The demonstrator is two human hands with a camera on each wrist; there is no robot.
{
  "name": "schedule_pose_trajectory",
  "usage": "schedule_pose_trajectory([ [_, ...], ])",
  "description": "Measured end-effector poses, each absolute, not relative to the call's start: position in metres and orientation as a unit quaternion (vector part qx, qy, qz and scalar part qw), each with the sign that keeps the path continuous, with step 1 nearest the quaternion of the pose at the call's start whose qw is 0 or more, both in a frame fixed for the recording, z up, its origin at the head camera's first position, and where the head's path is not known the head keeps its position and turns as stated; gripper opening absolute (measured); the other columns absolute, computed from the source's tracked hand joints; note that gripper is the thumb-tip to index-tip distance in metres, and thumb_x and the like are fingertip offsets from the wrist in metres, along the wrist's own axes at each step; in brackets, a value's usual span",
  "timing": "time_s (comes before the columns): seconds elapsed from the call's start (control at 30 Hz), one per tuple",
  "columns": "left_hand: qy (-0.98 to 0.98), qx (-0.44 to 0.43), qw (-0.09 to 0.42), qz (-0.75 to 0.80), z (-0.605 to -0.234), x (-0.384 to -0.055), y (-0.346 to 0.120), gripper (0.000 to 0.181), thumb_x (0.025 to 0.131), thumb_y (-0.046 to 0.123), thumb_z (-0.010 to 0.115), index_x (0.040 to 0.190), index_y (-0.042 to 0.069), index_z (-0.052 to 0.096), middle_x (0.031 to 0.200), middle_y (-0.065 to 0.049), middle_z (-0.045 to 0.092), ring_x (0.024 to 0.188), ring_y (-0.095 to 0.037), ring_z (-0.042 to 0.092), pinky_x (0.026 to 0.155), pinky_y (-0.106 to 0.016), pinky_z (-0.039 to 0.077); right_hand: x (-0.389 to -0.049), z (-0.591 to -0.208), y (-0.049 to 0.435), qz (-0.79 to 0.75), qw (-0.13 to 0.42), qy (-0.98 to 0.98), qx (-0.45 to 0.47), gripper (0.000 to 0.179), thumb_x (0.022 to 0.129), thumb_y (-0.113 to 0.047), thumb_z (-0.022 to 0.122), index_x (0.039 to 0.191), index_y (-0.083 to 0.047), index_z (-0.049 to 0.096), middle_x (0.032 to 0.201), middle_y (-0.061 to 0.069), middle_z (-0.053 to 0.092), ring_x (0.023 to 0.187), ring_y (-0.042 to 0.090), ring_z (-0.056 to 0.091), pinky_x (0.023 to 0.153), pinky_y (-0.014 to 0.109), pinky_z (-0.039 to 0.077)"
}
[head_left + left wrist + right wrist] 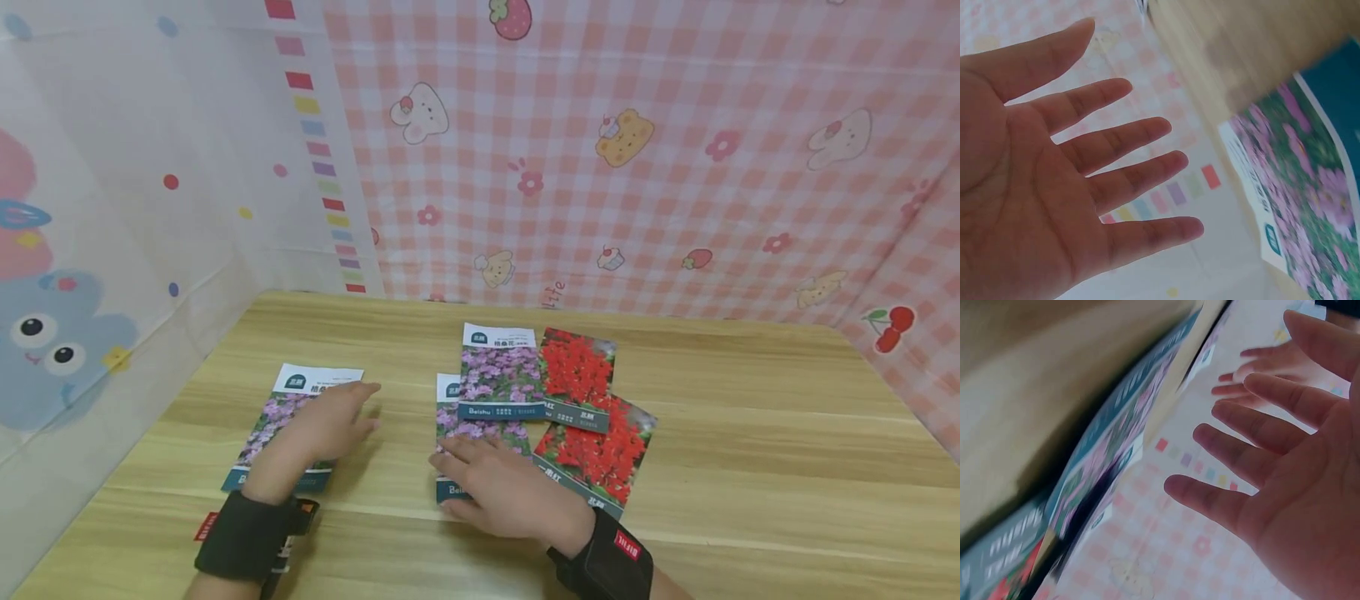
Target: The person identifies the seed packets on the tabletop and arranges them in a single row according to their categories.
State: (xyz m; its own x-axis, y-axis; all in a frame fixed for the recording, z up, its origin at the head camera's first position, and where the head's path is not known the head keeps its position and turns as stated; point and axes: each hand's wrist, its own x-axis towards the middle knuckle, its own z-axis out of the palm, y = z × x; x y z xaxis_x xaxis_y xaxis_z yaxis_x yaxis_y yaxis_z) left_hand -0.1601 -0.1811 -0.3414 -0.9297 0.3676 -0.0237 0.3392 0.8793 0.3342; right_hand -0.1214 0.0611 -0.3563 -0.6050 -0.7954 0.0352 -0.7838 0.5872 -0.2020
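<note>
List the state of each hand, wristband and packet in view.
Left bare hand: open, outstretched.
Right bare hand: open, outstretched.
Left black fabric wristband: worn.
Right black fabric wristband: worn.
Leftmost rectangular purple-flowered packet: lying separately.
Upper rectangular purple-flowered packet: uppermost, overlapping two packets.
Lower rectangular purple-flowered packet: partly covered.
Upper rectangular red-flowered packet: partly covered.
Lower rectangular red-flowered packet: partly covered.

Purple-flowered packets [501,371], red-flowered packets [576,367]; pink-white checked backdrop [675,75]; black wristbands [243,537].
</note>
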Motion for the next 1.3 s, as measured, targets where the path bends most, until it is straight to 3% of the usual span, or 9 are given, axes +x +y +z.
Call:
schedule_pose_trajectory([
  [0.2,0.962,0.215,0.052,0.162,-0.34,-0.156,-0.165,0.049,0.087,0.017,0.057,0.128,-0.006,0.042,0.127,-0.032,0.046,0.116,-0.044,0.041,0.099,-0.058,0.035,-0.133,-0.352,0.077,-0.139,0.036,0.907,-0.396,0.049,0.089,-0.035,0.054,0.131,-0.011,0.046,0.136,0.012,0.045,0.125,0.025,0.036,0.101,0.054,0.035],
  [0.43,0.949,0.252,0.083,0.17,-0.345,-0.15,-0.142,0.053,0.086,0.02,0.058,0.131,-0.002,0.041,0.132,-0.028,0.043,0.12,-0.04,0.038,0.102,-0.057,0.032,-0.15,-0.35,0.094,-0.205,-0.016,0.923,-0.324,0.044,0.086,-0.026,0.06,0.121,-0.001,0.053,0.123,0.019,0.055,0.111,0.032,0.05,0.091,0.05,0.047],
  [0.53,0.943,0.27,0.098,0.168,-0.347,-0.146,-0.133,0.054,0.086,0.023,0.058,0.132,0.002,0.041,0.136,-0.025,0.039,0.124,-0.039,0.034,0.102,-0.063,0.026,-0.158,-0.35,0.101,-0.253,-0.01,0.932,-0.261,0.04,0.085,-0.02,0.06,0.119,0.001,0.055,0.118,0.019,0.058,0.102,0.029,0.056,0.087,0.048,0.049],
  [0.63,0.939,0.281,0.109,0.168,-0.348,-0.143,-0.126,0.055,0.086,0.025,0.058,0.133,0.004,0.041,0.138,-0.023,0.038,0.126,-0.038,0.032,0.1,-0.067,0.023,-0.166,-0.35,0.108,-0.308,0.009,0.931,-0.197,0.036,0.085,-0.016,0.06,0.116,0.002,0.056,0.103,0.018,0.064,0.072,0.024,0.061,0.071,0.044,0.053],
  [0.67,0.937,0.284,0.113,0.169,-0.348,-0.142,-0.125,0.055,0.086,0.025,0.058,0.134,0.004,0.04,0.139,-0.022,0.037,0.126,-0.037,0.031,0.101,-0.067,0.022,-0.169,-0.351,0.111,-0.318,0.01,0.931,-0.178,0.035,0.085,-0.016,0.06,0.115,0.002,0.056,0.101,0.017,0.064,0.069,0.023,0.06,0.069,0.043,0.054],
  [0.77,0.935,0.284,0.127,0.17,-0.349,-0.141,-0.121,0.056,0.086,0.025,0.058,0.135,0.005,0.039,0.14,-0.021,0.036,0.127,-0.036,0.03,0.101,-0.067,0.021,-0.175,-0.353,0.118,-0.348,0.019,0.928,-0.129,0.033,0.086,-0.016,0.058,0.113,0.002,0.057,0.097,0.017,0.065,0.07,0.024,0.06,0.065,0.042,0.053],
  [0.87,0.933,0.282,0.142,0.17,-0.35,-0.14,-0.12,0.056,0.086,0.025,0.058,0.135,0.006,0.039,0.141,-0.02,0.035,0.129,-0.036,0.028,0.101,-0.068,0.019,-0.181,-0.356,0.125,-0.368,0.017,0.925,-0.092,0.031,0.087,-0.016,0.057,0.111,0.002,0.058,0.103,0.017,0.064,0.091,0.026,0.058,0.075,0.044,0.053],
  [1.13,0.929,0.278,0.179,0.166,-0.351,-0.138,-0.117,0.057,0.085,0.027,0.059,0.135,0.008,0.039,0.141,-0.016,0.036,0.129,-0.033,0.029,0.102,-0.068,0.016,-0.191,-0.361,0.135,-0.392,0.054,0.918,-0.02,0.02,0.087,-0.016,0.055,0.098,0.0,0.061,0.085,0.013,0.063,0.066,0.019,0.058,0.059,0.035,0.051],
  [1.3,0.924,0.282,0.199,0.166,-0.353,-0.137,-0.116,0.054,0.087,0.026,0.057,0.135,0.009,0.04,0.14,-0.015,0.039,0.127,-0.03,0.032,0.104,-0.066,0.016,-0.193,-0.364,0.136,-0.398,0.095,0.913,-0.013,0.021,0.087,-0.014,0.055,0.1,0.003,0.061,0.086,0.013,0.063,0.061,0.017,0.058,0.059,0.034,0.053],
])
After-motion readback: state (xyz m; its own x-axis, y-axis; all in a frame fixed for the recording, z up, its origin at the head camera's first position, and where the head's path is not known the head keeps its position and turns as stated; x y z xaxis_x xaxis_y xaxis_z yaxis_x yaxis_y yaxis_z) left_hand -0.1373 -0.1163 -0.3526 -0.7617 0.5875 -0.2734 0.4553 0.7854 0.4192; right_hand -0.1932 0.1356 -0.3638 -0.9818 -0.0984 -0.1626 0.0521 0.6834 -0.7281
